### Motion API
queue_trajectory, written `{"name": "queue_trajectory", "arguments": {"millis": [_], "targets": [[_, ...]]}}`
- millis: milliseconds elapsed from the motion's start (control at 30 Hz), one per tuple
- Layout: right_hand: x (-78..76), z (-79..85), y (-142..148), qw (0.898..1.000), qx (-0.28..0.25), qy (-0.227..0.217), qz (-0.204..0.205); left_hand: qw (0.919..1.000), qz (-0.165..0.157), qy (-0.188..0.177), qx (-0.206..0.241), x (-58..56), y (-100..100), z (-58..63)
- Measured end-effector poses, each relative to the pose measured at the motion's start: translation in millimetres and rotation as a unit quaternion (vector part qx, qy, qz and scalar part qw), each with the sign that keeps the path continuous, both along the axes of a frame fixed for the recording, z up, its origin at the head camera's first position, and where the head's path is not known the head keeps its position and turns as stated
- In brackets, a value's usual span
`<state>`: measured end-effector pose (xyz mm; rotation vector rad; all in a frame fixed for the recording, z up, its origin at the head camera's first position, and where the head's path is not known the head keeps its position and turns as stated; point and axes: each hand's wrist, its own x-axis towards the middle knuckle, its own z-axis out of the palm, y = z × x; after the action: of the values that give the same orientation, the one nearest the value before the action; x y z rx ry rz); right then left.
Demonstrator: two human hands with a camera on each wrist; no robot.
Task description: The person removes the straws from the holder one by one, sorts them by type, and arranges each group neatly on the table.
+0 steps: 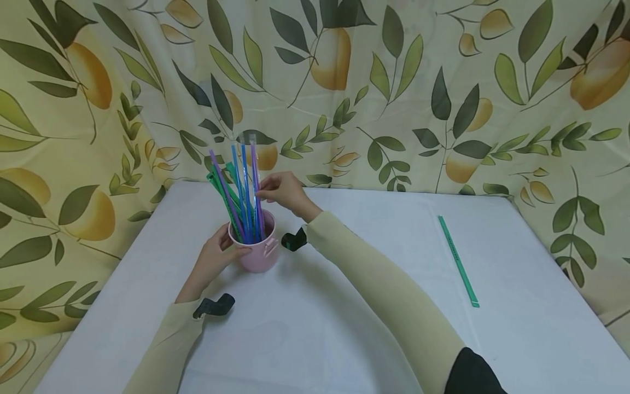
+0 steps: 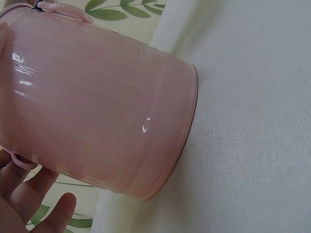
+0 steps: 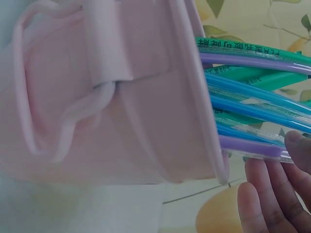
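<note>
**Long axis near upright, 12 to 6 o'clock**

I have the right hand's (image 1: 286,190) fingers (image 3: 281,194) pinching a slim purple straw in clear wrapping (image 3: 250,145). It stands in the glossy pink round cup (image 1: 258,258), at 6 o'clock from those fingers; I judge any move hinges on that line. The left hand (image 1: 213,257) grips the cup from 8 o'clock. A thin green strip (image 1: 458,261) lies toward 4 o'clock, nearer the right hand, axis 11 to 5.
</note>
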<state>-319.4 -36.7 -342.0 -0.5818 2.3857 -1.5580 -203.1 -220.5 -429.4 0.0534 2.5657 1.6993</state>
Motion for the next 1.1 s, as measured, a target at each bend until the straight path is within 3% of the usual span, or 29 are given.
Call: {"name": "queue_trajectory", "arguments": {"millis": [733, 1100], "targets": [[1.0, 1.4, -1, 1.000, 0.000, -0.022, -0.005, 1.0000, 0.001, 0.000, 0.002, 0.9, 2, 0.1], [5.1, 2.6, 11, 0.999, -0.038, -0.008, 0.005, 0.9999, -0.005, 0.008, 0.006, 1.8, 2, 1.1]]}}
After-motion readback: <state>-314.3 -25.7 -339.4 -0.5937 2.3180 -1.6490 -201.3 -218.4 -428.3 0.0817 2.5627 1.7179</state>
